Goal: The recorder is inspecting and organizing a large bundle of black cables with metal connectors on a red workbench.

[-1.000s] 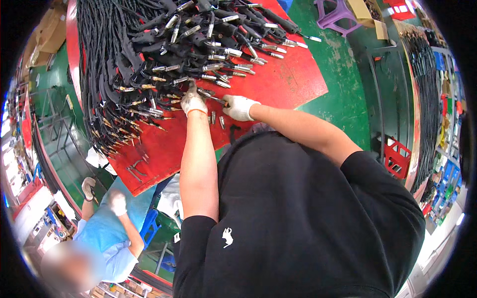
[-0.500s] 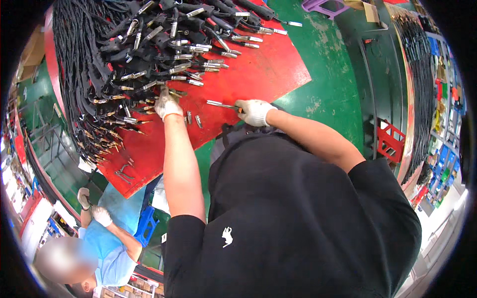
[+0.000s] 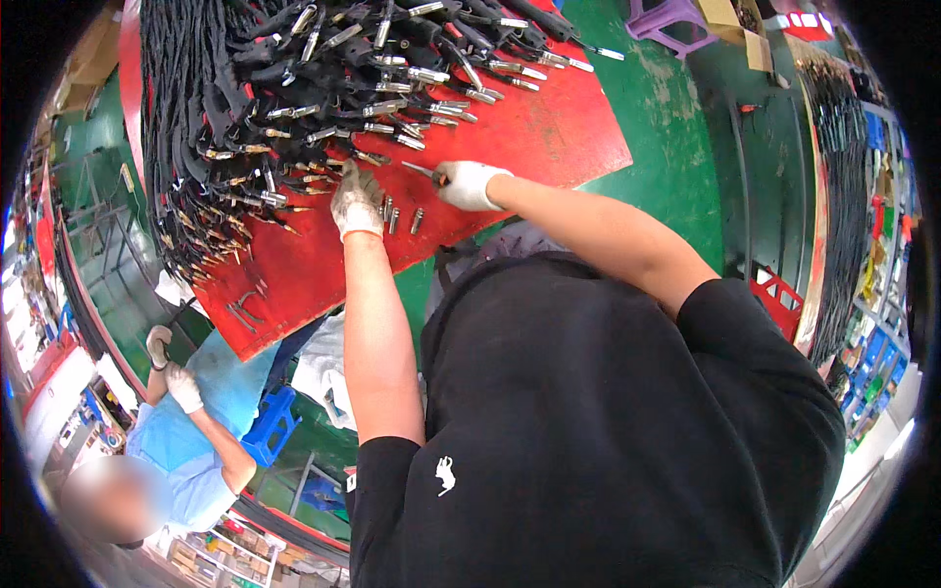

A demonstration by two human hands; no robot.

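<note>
My left hand (image 3: 359, 204), in a whitish work glove, is closed at the near edge of a big pile of black welding torches (image 3: 323, 122). Its fingers pinch the neck end of one torch, whose metal tip (image 3: 371, 158) shows just beyond them. My right hand (image 3: 469, 186), gloved too, grips a plier-like tool by its handle. The tool's slim metal jaws (image 3: 419, 170) point left toward my left hand, a short way apart from it. Beside my left hand, several loose metal nozzles (image 3: 418, 220) lie on the red tabletop (image 3: 534, 132).
Another hand tool (image 3: 247, 308) lies near the table's left corner. At lower left sits a co-worker in a light blue shirt (image 3: 186, 470), close to a blue stool (image 3: 272, 428). A purple stool (image 3: 670, 24) and a rack of black cables (image 3: 833, 206) stand to the right.
My right hand has moved left and up with the tool, bringing its jaws nearer to my left hand. The view has shifted slightly; my left hand stays at the torch ends.
</note>
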